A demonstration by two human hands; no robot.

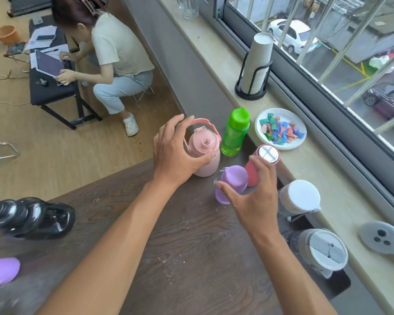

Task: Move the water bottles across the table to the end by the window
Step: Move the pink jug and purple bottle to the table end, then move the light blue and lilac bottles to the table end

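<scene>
On the dark wooden table [168, 235], several bottles stand together at the end by the window. My left hand [178, 153] is wrapped around the lid of the pink bottle [206, 144], just under its carry handle. My right hand [253, 201] cups the small purple bottle [233, 179], thumb across its front and fingers behind it. Those fingers also brush the red bottle [251, 173], which has a silver cap. A green bottle [234, 133] stands behind them. Closer to me along the sill edge are a white-lidded bottle [299, 196] and a grey-lidded tumbler [325, 251].
On the window sill sit a plate of coloured pieces [280, 145], a paper cup stack [258, 62] in a holder and a grey controller [382, 237]. A black glossy object [30, 217] and a purple thing [0, 271] lie at the table's left. A person [114, 53] crouches beyond.
</scene>
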